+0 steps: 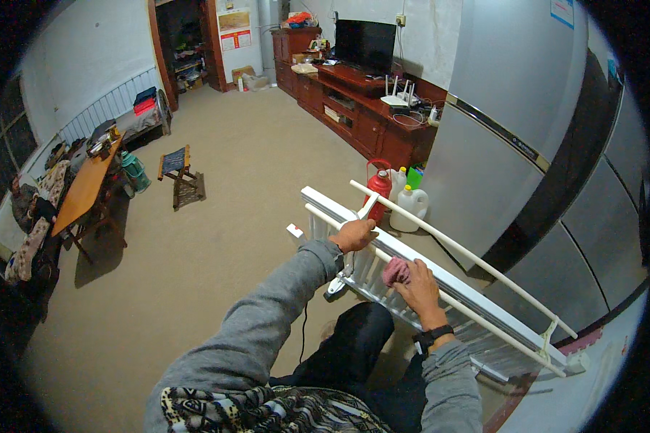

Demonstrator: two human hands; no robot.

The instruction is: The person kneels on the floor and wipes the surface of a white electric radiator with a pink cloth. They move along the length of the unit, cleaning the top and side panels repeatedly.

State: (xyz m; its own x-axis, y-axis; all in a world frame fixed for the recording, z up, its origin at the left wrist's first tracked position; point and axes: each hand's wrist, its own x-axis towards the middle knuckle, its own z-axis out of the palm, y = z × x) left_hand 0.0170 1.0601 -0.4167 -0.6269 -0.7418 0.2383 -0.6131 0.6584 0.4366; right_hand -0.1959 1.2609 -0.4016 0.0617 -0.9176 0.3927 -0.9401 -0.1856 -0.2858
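Note:
Before me stands a long white finned radiator [466,296] with a drying rail on each side. My left hand [353,236] is curled around the near rail [493,329], close to its far-left end and a bracket. In my right hand [423,288] is a crumpled pink cloth [396,272], pressed on the same rail farther right. The far rail [466,260] runs along the refrigerator side, untouched. A white bracket [369,203] joins it to the radiator. The radiator's castor foot [334,287] rests on the floor, partly behind the rail and fins.
Beyond the radiator stand a red thermos flask [378,190] and white plastic jugs [409,210], beside the grey refrigerator [476,178]. A black cord [304,335] lies near my leg. Farther off are a folding stool [174,162], a wooden table [89,181] and a television cabinet [368,127].

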